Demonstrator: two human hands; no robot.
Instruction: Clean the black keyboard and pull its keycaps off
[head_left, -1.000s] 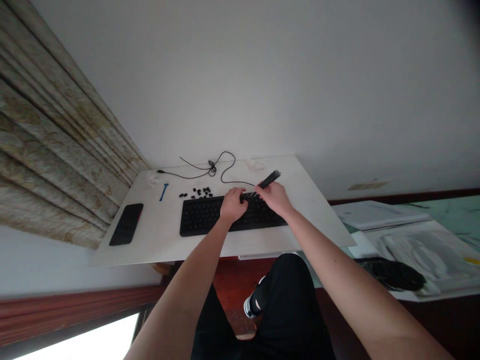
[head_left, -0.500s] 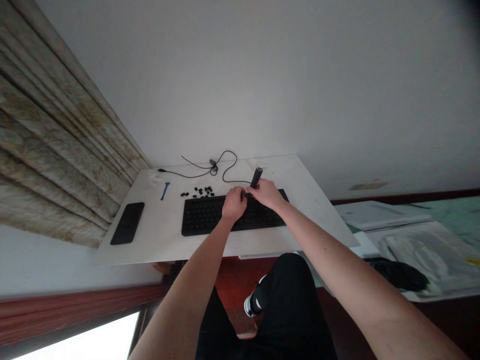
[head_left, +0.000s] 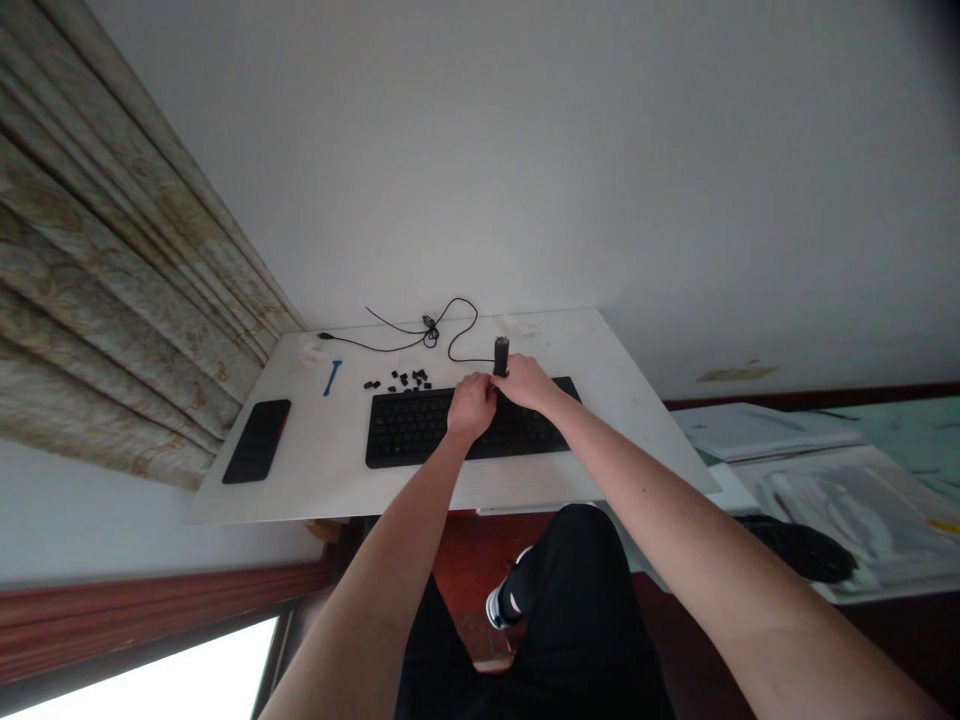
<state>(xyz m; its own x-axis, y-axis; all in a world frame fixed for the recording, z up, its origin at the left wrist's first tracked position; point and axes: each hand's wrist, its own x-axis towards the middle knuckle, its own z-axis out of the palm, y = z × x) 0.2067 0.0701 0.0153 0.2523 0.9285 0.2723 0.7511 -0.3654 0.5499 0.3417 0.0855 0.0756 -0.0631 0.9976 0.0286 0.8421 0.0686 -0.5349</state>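
Observation:
A black keyboard [head_left: 409,428] lies on the white table. Above its middle, my right hand [head_left: 525,382] is closed on a dark cylindrical handle, a brush-like tool [head_left: 501,352] whose free end points up. My left hand [head_left: 472,402] rests over the keyboard beside it, fingers closed near the tool's lower end; what they pinch, if anything, is hidden. Several loose black keycaps [head_left: 405,379] lie behind the keyboard's left half.
A black cable [head_left: 431,332] loops behind the keyboard. To the left are a blue tool [head_left: 332,378], a black phone [head_left: 256,441] and crumpled clear plastic [head_left: 311,350]. A curtain [head_left: 112,250] hangs at the left; a wall [head_left: 525,150] stands behind the table [head_left: 465,488].
The brush-like tool in my right hand has tipped from a rightward slant to nearly upright. My left hand has barely moved, and the view has shifted slightly.

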